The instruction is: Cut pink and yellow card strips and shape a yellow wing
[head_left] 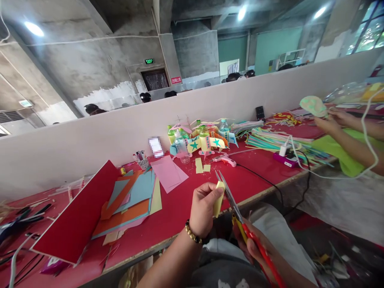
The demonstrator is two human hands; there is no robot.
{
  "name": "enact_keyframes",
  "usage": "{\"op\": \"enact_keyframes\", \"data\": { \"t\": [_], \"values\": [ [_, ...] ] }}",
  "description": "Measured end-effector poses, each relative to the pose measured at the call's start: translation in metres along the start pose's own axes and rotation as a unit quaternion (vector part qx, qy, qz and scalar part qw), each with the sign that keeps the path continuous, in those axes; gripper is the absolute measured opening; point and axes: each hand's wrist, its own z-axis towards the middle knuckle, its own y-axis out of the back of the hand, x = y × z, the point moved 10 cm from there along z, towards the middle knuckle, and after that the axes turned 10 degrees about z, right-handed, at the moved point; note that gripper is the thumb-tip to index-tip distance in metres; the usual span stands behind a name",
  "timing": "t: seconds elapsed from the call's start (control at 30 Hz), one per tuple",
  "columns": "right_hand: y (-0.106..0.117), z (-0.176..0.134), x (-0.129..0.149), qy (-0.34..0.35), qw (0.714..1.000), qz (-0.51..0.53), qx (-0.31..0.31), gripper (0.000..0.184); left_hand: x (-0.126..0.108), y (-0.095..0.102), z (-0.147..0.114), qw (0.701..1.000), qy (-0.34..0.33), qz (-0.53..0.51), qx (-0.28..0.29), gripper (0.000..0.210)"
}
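My left hand (203, 208), with a beaded bracelet on its wrist, pinches a folded piece of pale yellow paper (219, 202) near the table's front edge. In my right hand (252, 244) is a pair of scissors (235, 208) with red and yellow handles. The scissor blades point up and away, slightly apart, and lie right beside the paper's upper end; whether they touch it I cannot tell. Two small yellow paper pieces (199, 165) lie on the red table (180, 204) beyond my hands. Behind them stand several bottles with paper wings (207, 143).
A pink glue gun (225, 159) trails a black cord. Coloured sheets (132, 198) and pink paper (168, 174) lie left, beside a tilted red board (79, 218). A pen cup (143, 162) stands behind. At right are a power strip (286, 160), pastel strips (270, 142) and another person's hands (330, 122).
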Motion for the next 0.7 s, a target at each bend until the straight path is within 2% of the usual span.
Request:
{"op": "enact_keyframes", "data": {
  "t": [0.1,0.3,0.7],
  "values": [
    [-0.006,-0.001,-0.005,-0.009,0.999,-0.013,0.032,0.048,0.0,0.0,0.0,1.0,0.004,-0.003,0.003,0.024],
    [-0.018,-0.004,-0.009,-0.032,0.995,0.033,0.085,0.05,0.002,0.001,-0.002,1.0,0.024,-0.008,0.006,0.024],
    [-0.016,-0.004,-0.015,-0.073,0.992,0.053,0.091,0.062,0.0,0.003,-0.006,0.999,0.043,-0.012,0.029,0.021]
  ]
}}
